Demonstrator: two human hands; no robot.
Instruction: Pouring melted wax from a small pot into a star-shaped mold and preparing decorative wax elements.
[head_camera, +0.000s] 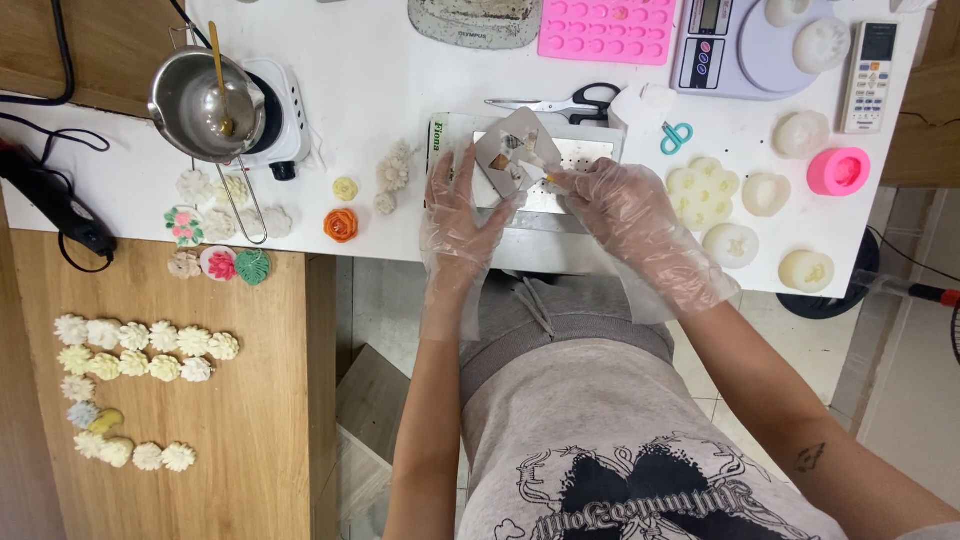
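Two gloved hands, left hand (462, 215) and right hand (625, 215), touch one card (515, 152).

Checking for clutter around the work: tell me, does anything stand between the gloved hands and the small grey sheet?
Nothing visible does. The left hand and right hand both already touch the small grey sheet on the white tray.
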